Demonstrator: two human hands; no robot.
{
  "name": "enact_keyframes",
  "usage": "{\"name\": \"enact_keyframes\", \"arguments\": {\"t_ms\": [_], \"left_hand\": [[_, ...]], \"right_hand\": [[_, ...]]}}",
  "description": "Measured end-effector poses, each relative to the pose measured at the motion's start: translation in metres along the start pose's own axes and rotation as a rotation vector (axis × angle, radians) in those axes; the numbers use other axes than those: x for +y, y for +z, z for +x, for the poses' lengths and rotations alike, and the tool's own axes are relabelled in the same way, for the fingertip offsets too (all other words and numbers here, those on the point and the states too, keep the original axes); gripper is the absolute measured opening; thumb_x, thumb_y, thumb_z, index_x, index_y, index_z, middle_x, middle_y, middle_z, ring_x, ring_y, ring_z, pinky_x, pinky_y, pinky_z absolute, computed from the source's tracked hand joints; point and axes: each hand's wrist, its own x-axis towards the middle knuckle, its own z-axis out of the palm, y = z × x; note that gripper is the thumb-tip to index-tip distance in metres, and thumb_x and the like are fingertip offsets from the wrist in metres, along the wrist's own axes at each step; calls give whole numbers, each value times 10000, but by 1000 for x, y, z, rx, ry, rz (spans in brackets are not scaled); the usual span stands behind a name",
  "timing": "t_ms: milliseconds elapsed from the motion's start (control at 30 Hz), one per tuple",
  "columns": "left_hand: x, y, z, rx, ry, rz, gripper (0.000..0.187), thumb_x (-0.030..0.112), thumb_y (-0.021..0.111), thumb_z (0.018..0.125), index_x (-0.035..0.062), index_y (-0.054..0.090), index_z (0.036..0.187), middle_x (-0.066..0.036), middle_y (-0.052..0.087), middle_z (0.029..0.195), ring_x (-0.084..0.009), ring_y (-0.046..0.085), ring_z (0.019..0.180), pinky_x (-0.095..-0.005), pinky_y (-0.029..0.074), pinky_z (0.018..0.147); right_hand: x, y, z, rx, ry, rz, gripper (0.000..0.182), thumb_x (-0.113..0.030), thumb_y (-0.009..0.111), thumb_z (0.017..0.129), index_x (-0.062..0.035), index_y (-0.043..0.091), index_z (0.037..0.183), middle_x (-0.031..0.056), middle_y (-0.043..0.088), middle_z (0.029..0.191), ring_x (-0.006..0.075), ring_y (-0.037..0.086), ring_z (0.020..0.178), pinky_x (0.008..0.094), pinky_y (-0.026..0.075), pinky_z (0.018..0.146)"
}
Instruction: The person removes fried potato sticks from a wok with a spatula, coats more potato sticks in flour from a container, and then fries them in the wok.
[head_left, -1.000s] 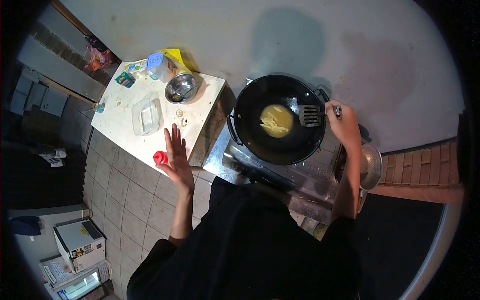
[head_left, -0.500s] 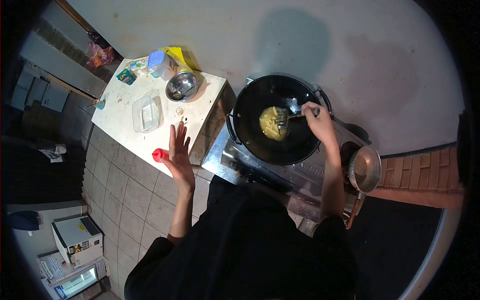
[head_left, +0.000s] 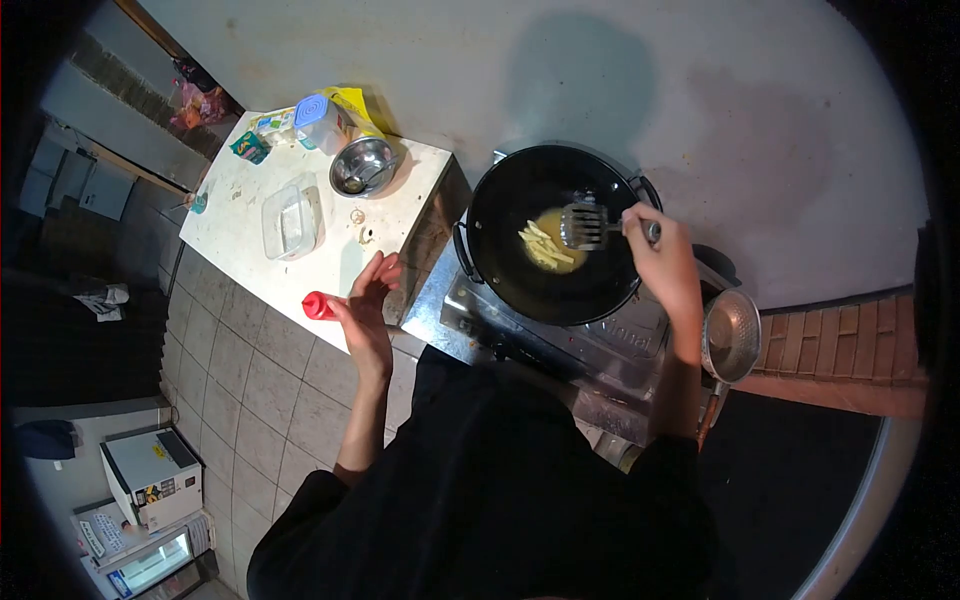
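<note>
My right hand (head_left: 662, 262) is wrapped around the handle of a slotted metal spatula (head_left: 586, 228), whose head is over the black two-handled wok (head_left: 502, 290). Pale cut strips that look like potato (head_left: 542, 246) sit in a small pool of oil at the wok's bottom, just left of the spatula head. My left hand (head_left: 366, 312) hovers by the front edge of the white table, palm up, fingers loosely bent and apart, holding nothing. Beside its thumb is a red plastic bottle (head_left: 318, 305).
The wok stands on a metal gas stove (head_left: 470, 312). A hammered saucepan (head_left: 732, 338) sits at the right. On the white table (head_left: 235, 225) are a clear plastic container (head_left: 290, 222), a steel bowl (head_left: 363, 167) and a blue-lidded tub (head_left: 318, 122). A wall rises behind.
The spatula has lifted off the strips and shifted right, its slotted head turned broadside. My right hand moved slightly right and down. My left fingers, stretched out before, have bent and tilted right.
</note>
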Motion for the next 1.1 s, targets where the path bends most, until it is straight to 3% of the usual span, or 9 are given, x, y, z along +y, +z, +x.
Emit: {"name": "enact_keyframes", "arguments": {"t_ms": [167, 300, 367, 433, 500, 567, 700, 867, 1100], "left_hand": [[-6, -3, -3, 8, 10, -62, 726, 571, 257, 1034, -45, 622, 1158, -132, 606, 1092, -199, 560, 925, -347, 429, 865], [4, 8, -5, 83, -30, -56, 465, 388, 354, 1030, -11, 589, 1074, -94, 585, 995, -176, 549, 871, -328, 429, 840], [6, 8, -4, 94, -37, -109, 376, 308, 378, 1018, -5, 579, 1074, -90, 578, 988, -172, 550, 870, -323, 430, 841], [2, 5, -3, 43, -8, -106, 260, 40, 381, 927, -30, 561, 1102, -99, 588, 1018, -163, 558, 887, -313, 454, 824], [-7, -1, -2, -4, 31, -75, 310, -33, 356, 860, -29, 560, 1093, -102, 588, 1012, -161, 564, 891, -309, 461, 828], [-6, 0, -3, -43, 71, -50, 399, -147, 315, 760, -29, 555, 1057, -112, 588, 977, -174, 587, 867, -303, 483, 833], [-2, 7, -8, 22, 0, -45, 374, -140, 314, 771, -20, 557, 1030, -83, 590, 832, -137, 567, 705, -249, 481, 703], [-7, 3, -10, -53, -92, -19, 330, -123, 322, 801, 1, 579, 968, 31, 449, 578, -34, 329, 484, -192, 249, 468], [-6, 6, -8, -57, -83, -12, 301, -116, 338, 813, 2, 592, 926, 54, 390, 588, -27, 283, 519, -209, 194, 500]], "right_hand": [[13, -14, 3, 39, 15, -135, 298, -235, 561, 943, 18, 554, 785, 249, 477, 664, 444, 428, 634, 438, 392, 586], [26, -5, 1, 56, 16, -155, 306, -244, 555, 947, 14, 555, 782, 245, 476, 665, 424, 418, 618, 440, 385, 586], [42, 4, 4, -17, 45, -58, 310, -244, 563, 953, 16, 560, 784, 210, 484, 627, 336, 431, 558, 415, 387, 583], [48, 14, 1, -14, 60, -4, 312, -242, 570, 955, 19, 562, 784, 177, 472, 606, 267, 425, 549, 394, 381, 575], [52, 29, -5, 5, 72, 90, 310, -232, 583, 967, 26, 571, 796, 77, 437, 574, 99, 404, 577, 336, 349, 552], [53, 41, -13, 5, 65, 177, 306, -230, 580, 973, 25, 576, 803, 60, 438, 583, 88, 401, 587, 323, 348, 553], [50, 62, -29, 20, 119, 277, 267, -221, 584, 980, 8, 607, 844, 32, 467, 620, 68, 423, 622, 288, 372, 575], [40, 78, -51, 18, 136, 288, 212, -206, 614, 959, -6, 628, 891, 113, 580, 647, 132, 536, 589, 305, 437, 598], [21, 80, -66, 84, 177, 233, 189, -181, 612, 953, 1, 624, 902, 155, 588, 676, 200, 572, 600, 328, 455, 619]]}}
